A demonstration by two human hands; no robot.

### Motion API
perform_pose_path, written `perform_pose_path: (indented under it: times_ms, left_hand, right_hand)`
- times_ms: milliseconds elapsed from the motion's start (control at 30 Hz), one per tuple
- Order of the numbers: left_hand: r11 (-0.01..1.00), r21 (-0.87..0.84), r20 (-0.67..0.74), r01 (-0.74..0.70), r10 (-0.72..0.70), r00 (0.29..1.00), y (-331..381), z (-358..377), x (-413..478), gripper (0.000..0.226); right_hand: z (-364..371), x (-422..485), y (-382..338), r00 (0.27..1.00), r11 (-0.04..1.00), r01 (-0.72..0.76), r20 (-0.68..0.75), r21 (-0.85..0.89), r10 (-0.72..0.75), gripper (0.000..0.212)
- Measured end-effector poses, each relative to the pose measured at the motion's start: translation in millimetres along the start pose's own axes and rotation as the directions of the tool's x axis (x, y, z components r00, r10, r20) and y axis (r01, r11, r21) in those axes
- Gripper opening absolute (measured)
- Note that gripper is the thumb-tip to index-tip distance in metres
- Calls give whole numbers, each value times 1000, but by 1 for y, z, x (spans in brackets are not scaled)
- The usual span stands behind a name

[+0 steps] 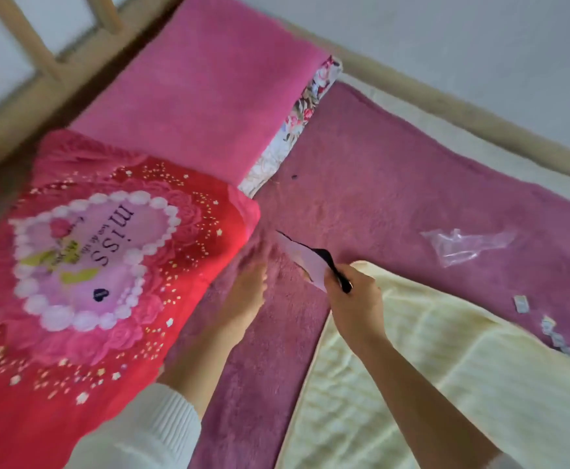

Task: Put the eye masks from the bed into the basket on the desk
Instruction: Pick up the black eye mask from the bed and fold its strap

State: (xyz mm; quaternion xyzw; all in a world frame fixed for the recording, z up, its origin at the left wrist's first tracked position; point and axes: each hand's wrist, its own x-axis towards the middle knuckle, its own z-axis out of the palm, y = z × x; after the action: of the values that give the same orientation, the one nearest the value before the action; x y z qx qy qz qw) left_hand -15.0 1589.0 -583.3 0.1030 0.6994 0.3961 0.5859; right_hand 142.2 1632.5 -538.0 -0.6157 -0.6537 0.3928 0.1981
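Note:
My right hand [354,299] is closed on a pale pink eye mask [305,260] with a black edge and black strap, holding it just above the purple fleece bed cover [395,184]. My left hand [248,292] lies blurred and flat on the purple cover to the left of the mask, fingers spread, holding nothing. The basket and the desk are out of view.
A red blanket with a heart print [83,265] lies folded at the left. A pink pillow [202,96] sits at the head. A pale yellow blanket [429,384] covers the lower right. A clear plastic wrapper [463,245] and small packets [520,302] lie at right. A wooden bed frame [33,89] borders the top.

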Motion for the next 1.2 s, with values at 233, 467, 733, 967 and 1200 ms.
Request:
perform_pose_path:
  times_ms: [233, 467, 733, 967, 1200]
  left_hand:
    - [909, -377, 241, 177, -89, 966, 11, -21, -160, 50]
    - [939, -340, 224, 47, 32, 974, -31, -50, -288, 20]
    - [993, -59, 167, -99, 107, 980, -81, -75, -411, 41]
    - [982, -149, 127, -114, 133, 983, -134, -87, -493, 37]
    - [958, -92, -16, -270, 270, 963, -193, -116, -551, 68]
  right_hand:
    - [-70, -130, -59, 951, 983, 37, 296, 180, -90, 36]
    - [-114, -240, -85, 839, 947, -103, 538, 305, -82, 29]
    - [-119, -335, -104, 916, 884, 119, 294, 452, -274, 27]
    - [-102, -403, -102, 968, 906, 68, 192, 418, -161, 34]
    - [-96, -443, -112, 976, 865, -112, 216, 488, 5, 26]
